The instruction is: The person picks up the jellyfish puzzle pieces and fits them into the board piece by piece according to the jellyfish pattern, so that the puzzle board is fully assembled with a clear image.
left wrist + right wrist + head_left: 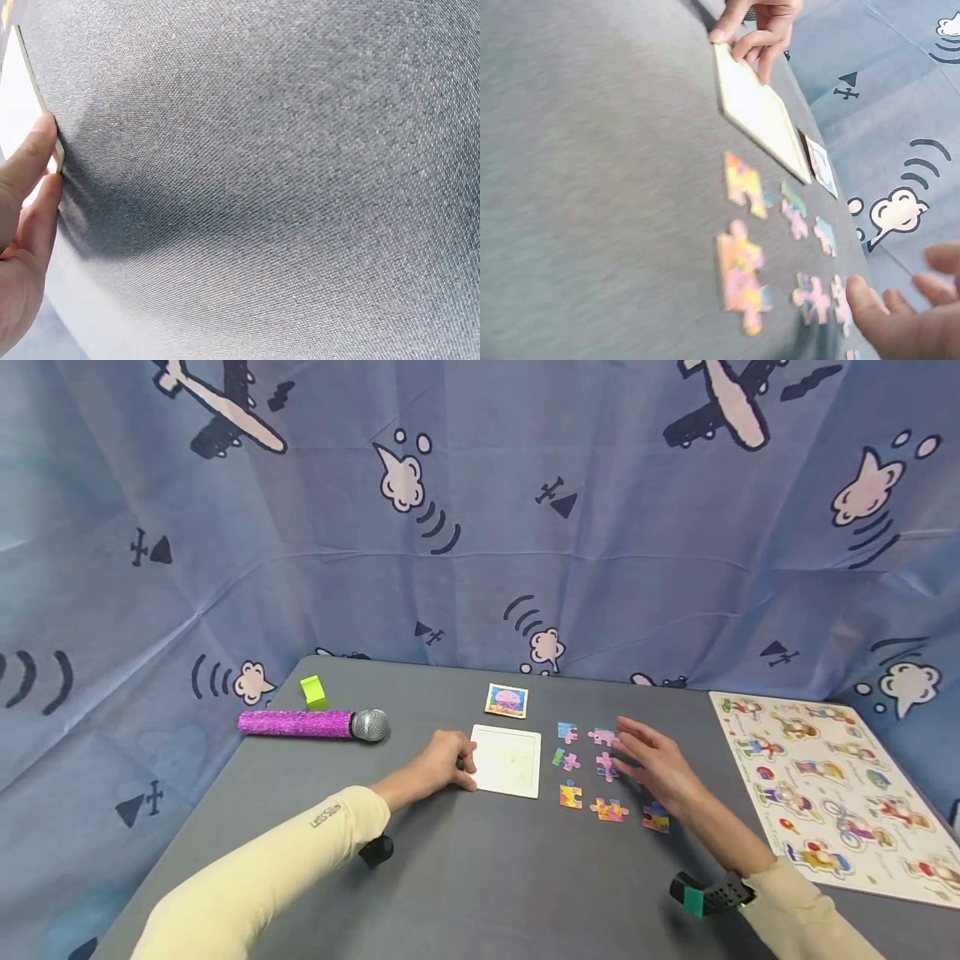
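A white square puzzle tray (507,761) lies on the grey table, a raised rim around it. My left hand (438,763) holds it along its left edge, the thumb at the near corner and the fingers curled further up that side. Right of the tray, several colourful jigsaw pieces (570,794) are spread in loose rows. Over the right-hand pieces hovers my right hand (660,767), its fingers loosely extended; in the right wrist view nothing shows in its grasp. Close to the fingertips is a pink piece (606,766). An orange and blue piece (656,817) lies partly beneath that hand.
Behind the tray sits a small picture card (506,701) with a pink figure. A purple glittery microphone (300,723) and a green block (313,692) lie at the left. On the right is a large board (832,777) with printed figures. A blue patterned curtain (480,527) hangs behind.
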`<state>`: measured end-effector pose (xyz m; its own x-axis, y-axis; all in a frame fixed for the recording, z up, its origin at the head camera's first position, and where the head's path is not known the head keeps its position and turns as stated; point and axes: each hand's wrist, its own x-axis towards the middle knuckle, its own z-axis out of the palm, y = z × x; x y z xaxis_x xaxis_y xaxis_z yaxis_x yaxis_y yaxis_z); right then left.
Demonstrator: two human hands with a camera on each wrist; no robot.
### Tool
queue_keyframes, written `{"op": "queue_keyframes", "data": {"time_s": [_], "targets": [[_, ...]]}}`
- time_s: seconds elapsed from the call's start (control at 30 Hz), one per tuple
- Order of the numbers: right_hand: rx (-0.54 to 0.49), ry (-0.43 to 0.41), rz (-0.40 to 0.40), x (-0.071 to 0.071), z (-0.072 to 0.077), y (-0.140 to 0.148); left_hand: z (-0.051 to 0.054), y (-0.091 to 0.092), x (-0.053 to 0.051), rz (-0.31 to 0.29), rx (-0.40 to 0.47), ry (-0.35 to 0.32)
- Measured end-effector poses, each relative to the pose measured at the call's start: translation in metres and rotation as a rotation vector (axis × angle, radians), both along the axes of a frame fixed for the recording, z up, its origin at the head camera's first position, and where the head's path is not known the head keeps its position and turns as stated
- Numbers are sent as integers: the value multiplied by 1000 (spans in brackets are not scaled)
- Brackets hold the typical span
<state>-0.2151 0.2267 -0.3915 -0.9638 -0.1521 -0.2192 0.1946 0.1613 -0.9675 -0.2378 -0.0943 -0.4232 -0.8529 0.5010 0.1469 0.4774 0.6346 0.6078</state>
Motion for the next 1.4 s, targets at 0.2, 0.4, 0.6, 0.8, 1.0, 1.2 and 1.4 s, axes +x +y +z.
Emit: {"op": "queue_keyframes", "data": {"time_s": [0.2,0.4,0.6,0.8,1.0,1.2,1.4], "targets": [[151,80,-16,-24,-5,1,0,-1,-2,-35,2,20],[299,270,129,-43,-9,6,-1,-3,-3,-52,-4,18],[317,347,249,-60,-22,10,-4,-5,-5,-61,7,41],[366,403,274,-73,-34,9,-6,-6,-4,-69,16,57],[389,387,257,-79,-42,1,-5,-8,0,-83,45,69],[395,372,242,-82,-44,-4,-6,-10,1,-87,74,65],[415,389,209,-85,-47,-6,-11,-12,-3,-116,100,105]]}}
